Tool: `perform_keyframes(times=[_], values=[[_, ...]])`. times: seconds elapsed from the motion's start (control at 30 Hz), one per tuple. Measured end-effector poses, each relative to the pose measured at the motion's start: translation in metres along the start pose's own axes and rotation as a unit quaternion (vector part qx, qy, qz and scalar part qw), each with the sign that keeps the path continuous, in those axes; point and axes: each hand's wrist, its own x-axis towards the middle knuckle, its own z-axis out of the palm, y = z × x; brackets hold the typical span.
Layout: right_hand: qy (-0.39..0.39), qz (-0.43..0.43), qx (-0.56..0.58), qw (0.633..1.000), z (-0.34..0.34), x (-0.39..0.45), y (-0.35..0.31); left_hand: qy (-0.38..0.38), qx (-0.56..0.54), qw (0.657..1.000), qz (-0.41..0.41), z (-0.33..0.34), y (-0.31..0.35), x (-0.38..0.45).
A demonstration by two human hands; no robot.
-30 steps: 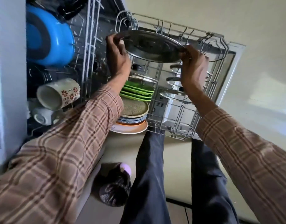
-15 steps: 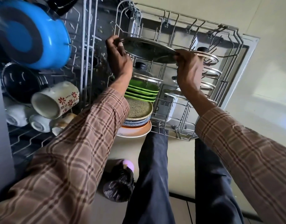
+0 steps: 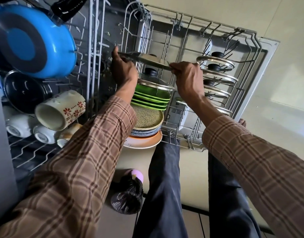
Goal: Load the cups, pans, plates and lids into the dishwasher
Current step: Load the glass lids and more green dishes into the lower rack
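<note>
Both hands' grip pinches the steel lid [image 3: 144, 60] edge-on, long axis left-right.

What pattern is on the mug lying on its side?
Red flowers on cream, clearest in the head view: the mug.

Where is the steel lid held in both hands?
In the head view, upper centre: the round steel lid sits over the lower wire rack, just above a black-knobbed glass lid.
</note>
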Motion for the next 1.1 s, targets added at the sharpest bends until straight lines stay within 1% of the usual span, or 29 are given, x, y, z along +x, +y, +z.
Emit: perform_keyframes(times=[0.1,0.23,0.33,0.43,0.5,0.57,0.7,0.8,0.87,0.97,1.03,1.1], values=[[0.009,0.005,-0.018,1.000,0.003,-0.001,0.000,-0.021,0.058,0.998,0.006,-0.004,0.003,-0.005],[-0.050,0.023,-0.060,0.997,-0.007,-0.003,-0.005,-0.033,0.070,0.997,-0.006,-0.003,0.003,-0.010],[-0.083,0.026,-0.080,0.993,-0.020,-0.011,-0.009,0.011,0.036,0.999,0.000,0.003,0.002,-0.027],[-0.069,-0.003,-0.104,0.992,-0.030,-0.018,-0.017,0.048,0.016,0.998,0.043,0.006,0.002,-0.052],[-0.070,-0.026,-0.120,0.990,-0.041,-0.027,-0.028,0.053,0.018,0.995,0.085,0.000,0.004,-0.072],[-0.074,-0.042,-0.130,0.988,-0.059,-0.040,-0.041,0.053,0.025,0.990,0.124,-0.010,0.007,-0.101],[-0.075,-0.076,-0.155,0.982,-0.097,-0.068,-0.070,0.031,0.033,0.980,0.193,-0.036,0.021,-0.166],[-0.111,-0.138,-0.197,0.964,-0.137,-0.096,-0.105,0.024,0.045,0.973,0.225,-0.073,0.044,-0.225],[-0.137,-0.179,-0.218,0.949,-0.170,-0.124,-0.136,0.040,0.044,0.973,0.222,-0.105,0.059,-0.267],[-0.110,-0.264,-0.226,0.931,-0.203,-0.154,-0.176,0.114,0.050,0.973,0.193,-0.156,0.080,-0.320],[-0.091,-0.324,-0.210,0.918,-0.218,-0.178,-0.204,0.173,0.053,0.967,0.180,-0.189,0.083,-0.357],[-0.102,-0.394,-0.208,0.890,-0.231,-0.205,-0.239,0.233,0.069,0.956,0.165,-0.220,0.077,-0.390]])
